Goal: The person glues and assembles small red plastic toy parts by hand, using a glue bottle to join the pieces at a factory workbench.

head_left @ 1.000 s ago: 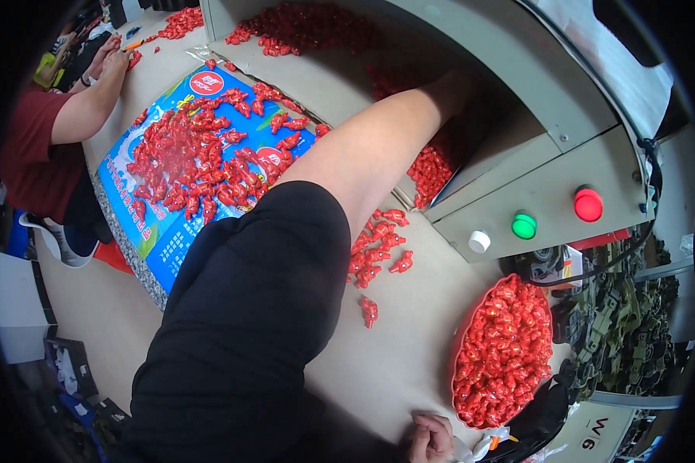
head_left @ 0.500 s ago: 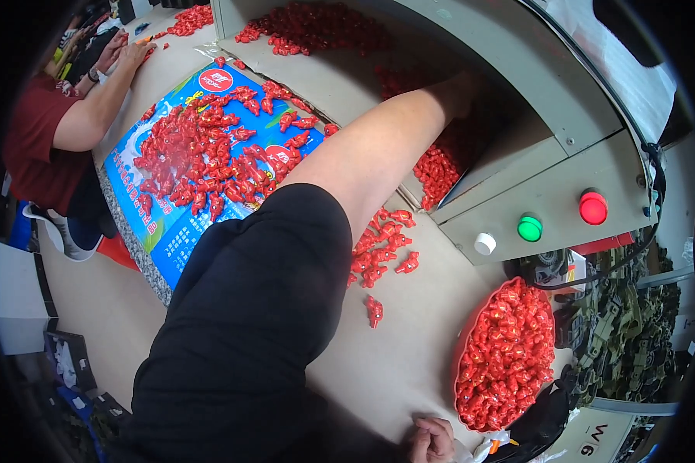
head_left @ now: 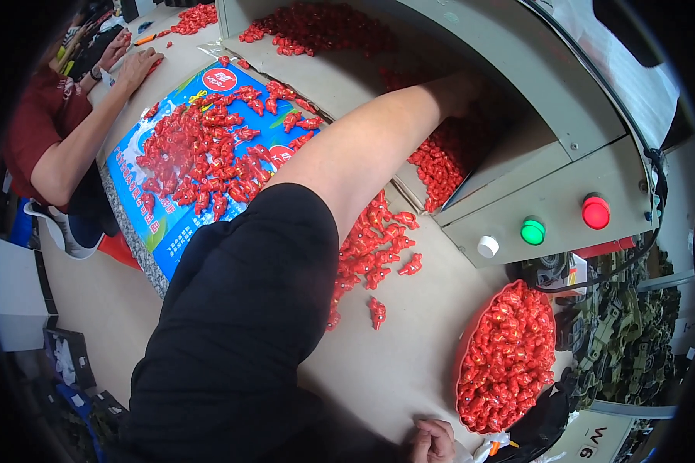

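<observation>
My left arm, in a black sleeve, reaches across the table into the dark opening of a grey metal machine [head_left: 510, 208]. My left hand [head_left: 462, 94] is in shadow inside, its fingers hidden, above a heap of small red glossy plastic pieces [head_left: 439, 176]. At the lower edge my right hand [head_left: 434, 441] has its fingers curled in; what they hold, if anything, is hidden. Next to it are something white and an orange-tipped item [head_left: 495, 447]. A red basin [head_left: 460, 363] heaped with the same pieces stands beyond that hand.
Red pieces lie over a blue printed sheet [head_left: 179, 235] and loose by my forearm. White, green and red buttons [head_left: 533, 230] sit on the machine's front, with a black cable [head_left: 658, 181] beside them. A co-worker in a dark red shirt [head_left: 31, 147] sits at far left, hands on the table.
My left arm has shifted slightly left, uncovering more red pieces beside the forearm. The co-worker's near arm has moved toward me. My right hand looks unchanged.
</observation>
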